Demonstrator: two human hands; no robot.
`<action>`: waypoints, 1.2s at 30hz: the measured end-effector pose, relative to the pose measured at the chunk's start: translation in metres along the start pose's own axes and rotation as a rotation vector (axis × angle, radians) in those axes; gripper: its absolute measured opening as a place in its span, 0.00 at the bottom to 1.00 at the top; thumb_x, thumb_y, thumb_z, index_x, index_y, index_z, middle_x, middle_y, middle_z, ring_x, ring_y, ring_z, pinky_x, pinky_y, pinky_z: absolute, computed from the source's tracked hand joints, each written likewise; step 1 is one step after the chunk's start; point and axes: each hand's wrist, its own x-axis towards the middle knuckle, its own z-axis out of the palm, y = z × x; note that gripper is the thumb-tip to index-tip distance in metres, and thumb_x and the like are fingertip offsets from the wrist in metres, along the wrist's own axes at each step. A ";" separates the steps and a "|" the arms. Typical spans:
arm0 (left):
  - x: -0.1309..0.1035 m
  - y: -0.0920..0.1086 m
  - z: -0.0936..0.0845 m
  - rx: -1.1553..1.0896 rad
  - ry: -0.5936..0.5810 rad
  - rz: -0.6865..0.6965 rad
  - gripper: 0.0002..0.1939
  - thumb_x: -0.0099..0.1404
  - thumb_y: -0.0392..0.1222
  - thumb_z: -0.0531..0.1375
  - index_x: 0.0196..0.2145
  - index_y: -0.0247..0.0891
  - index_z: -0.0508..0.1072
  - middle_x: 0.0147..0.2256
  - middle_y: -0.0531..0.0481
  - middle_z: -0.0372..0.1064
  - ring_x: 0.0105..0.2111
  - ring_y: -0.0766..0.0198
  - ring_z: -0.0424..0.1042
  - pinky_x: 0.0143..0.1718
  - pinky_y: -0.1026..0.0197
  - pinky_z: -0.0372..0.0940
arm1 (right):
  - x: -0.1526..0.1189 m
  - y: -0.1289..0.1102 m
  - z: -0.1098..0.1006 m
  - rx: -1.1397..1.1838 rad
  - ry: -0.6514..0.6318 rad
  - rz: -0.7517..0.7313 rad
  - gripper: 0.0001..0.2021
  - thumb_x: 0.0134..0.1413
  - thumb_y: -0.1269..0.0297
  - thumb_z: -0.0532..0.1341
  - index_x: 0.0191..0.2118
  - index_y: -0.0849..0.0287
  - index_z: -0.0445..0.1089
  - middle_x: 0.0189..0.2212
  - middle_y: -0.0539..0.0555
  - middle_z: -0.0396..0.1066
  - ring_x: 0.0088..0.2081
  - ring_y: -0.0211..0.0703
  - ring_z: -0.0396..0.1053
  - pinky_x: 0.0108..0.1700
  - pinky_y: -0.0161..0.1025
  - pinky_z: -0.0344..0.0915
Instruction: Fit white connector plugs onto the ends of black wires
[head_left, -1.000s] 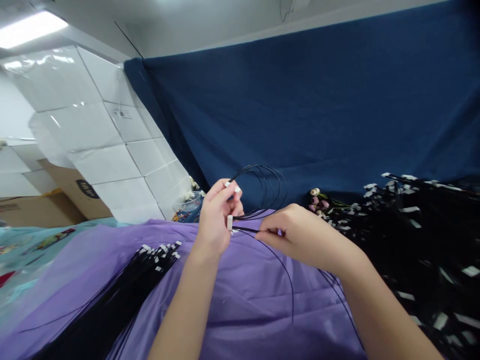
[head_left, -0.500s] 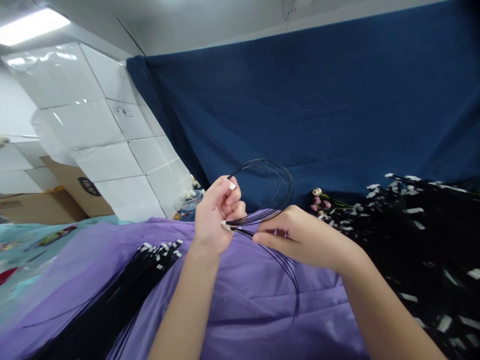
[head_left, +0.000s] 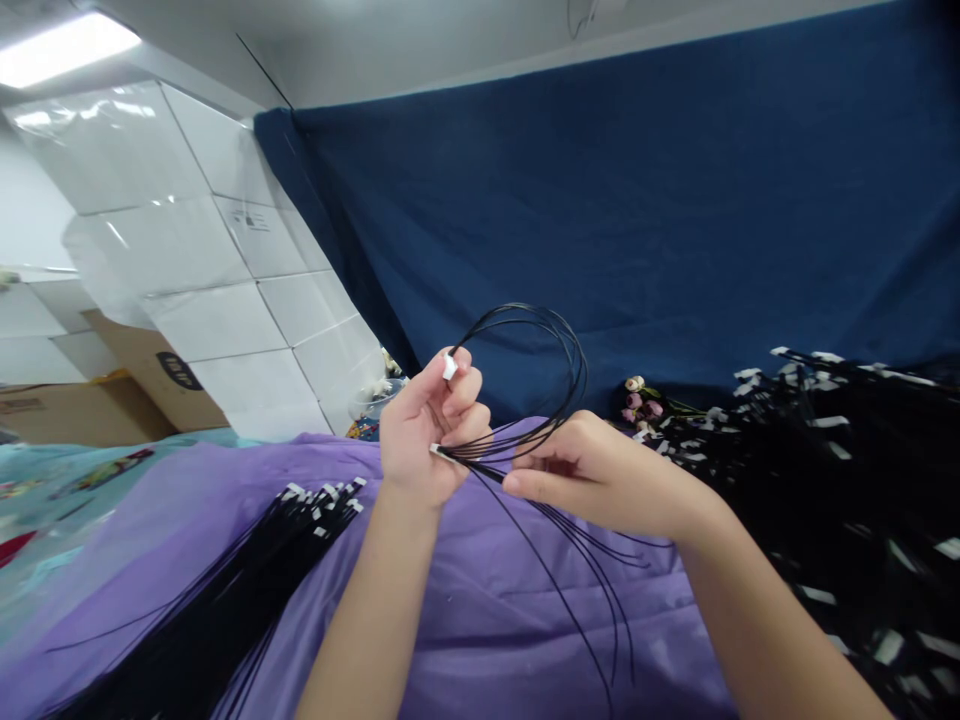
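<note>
A deep blue cloth is hanging across the back beneath a pale ceiling, where a bright light panel is glowing at upper left above stacked white boxes and brown cartons.

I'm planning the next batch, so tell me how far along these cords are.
Looks done: the straight bundle of black cords on the purple cloth, white tabs gathered at one end. In hand: looped cords, held by the left hand, with the right hand at their strands; some ends hang loose. Probably left: the messy pile on the right, too tangled to count.
</note>
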 end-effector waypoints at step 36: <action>0.004 -0.008 0.005 0.150 0.205 0.156 0.06 0.64 0.40 0.58 0.38 0.37 0.68 0.29 0.57 0.59 0.12 0.80 0.47 0.10 0.71 0.43 | -0.014 0.012 -0.020 -0.208 0.474 0.320 0.14 0.58 0.57 0.58 0.46 0.56 0.72 0.35 0.53 0.75 0.31 0.40 0.72 0.30 0.35 0.64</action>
